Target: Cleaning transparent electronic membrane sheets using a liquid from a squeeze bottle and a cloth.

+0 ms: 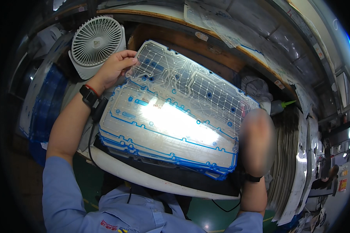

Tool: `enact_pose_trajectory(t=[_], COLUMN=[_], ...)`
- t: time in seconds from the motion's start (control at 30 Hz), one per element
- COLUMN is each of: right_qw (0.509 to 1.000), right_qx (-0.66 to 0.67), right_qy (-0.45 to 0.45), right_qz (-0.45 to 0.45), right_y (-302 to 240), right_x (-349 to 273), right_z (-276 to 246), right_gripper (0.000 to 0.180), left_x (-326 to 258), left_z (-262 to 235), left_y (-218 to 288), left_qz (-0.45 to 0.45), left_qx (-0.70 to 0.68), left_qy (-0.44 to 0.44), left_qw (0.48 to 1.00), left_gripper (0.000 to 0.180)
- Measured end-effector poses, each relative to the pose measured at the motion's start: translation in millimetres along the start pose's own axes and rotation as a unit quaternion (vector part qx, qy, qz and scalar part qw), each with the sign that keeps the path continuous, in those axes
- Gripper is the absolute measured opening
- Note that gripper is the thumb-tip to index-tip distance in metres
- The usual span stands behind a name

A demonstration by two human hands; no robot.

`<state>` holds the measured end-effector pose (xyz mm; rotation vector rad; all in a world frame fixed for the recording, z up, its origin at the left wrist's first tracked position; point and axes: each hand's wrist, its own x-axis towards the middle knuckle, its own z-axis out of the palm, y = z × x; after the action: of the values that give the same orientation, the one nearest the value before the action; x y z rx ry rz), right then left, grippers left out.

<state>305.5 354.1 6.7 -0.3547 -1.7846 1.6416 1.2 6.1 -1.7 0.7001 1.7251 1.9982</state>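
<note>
A clear film sheet printed with silvery circuit lines (198, 83) is tilted up along the far side of a stack of similar blue-edged films (163, 143). My left hand (118, 64) pinches its upper left corner between thumb and fingers. At the sheet's right end is my right hand (256, 143), next to its edge; a blur covers its fingers, so its grip does not show. Bright light glares off the top of the stack, which lies on a dark surface in front of me.
A white fan (97, 42) stands at the far left. Blue-edged stacked sheets (46, 97) sit further left. To the right are a tall pile of sheets (286, 155) and a bottle with a green nozzle (278, 106). A wooden-edged shelf (256, 56) crosses behind, and a dark cable (90, 143) hangs left.
</note>
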Motion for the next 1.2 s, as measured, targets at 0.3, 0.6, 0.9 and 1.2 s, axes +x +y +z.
enact_pose_trajectory(t=[0.3, 0.6, 0.9, 1.2], right_qw=[1.000, 0.993, 0.991, 0.994], right_qx=[0.002, 0.102, 0.129, 0.096], right_qy=[0.012, -0.004, -0.018, -0.044], right_qz=[0.021, 0.056, 0.036, 0.000], right_y=[0.4, 7.9, 1.1, -1.9], right_x=[0.0, 2.5, -0.9, -2.8], right_z=[1.3, -2.2, 2.3, 3.4], right_gripper=[0.037, 0.024, 0.031, 0.038], left_x=[-2.1, -3.6, -3.9, -3.6], left_z=[0.0, 1.9, 4.8, 7.8], left_y=[0.3, 2.2, 5.2, 4.5], left_qz=[0.014, 0.013, -0.035, -0.040], left_qx=[-0.038, -0.063, -0.006, -0.001], left_qy=[-0.002, -0.004, -0.052, -0.042], left_qw=[0.999, 0.998, 0.998, 0.998], left_gripper=[0.027, 0.029, 0.022, 0.028])
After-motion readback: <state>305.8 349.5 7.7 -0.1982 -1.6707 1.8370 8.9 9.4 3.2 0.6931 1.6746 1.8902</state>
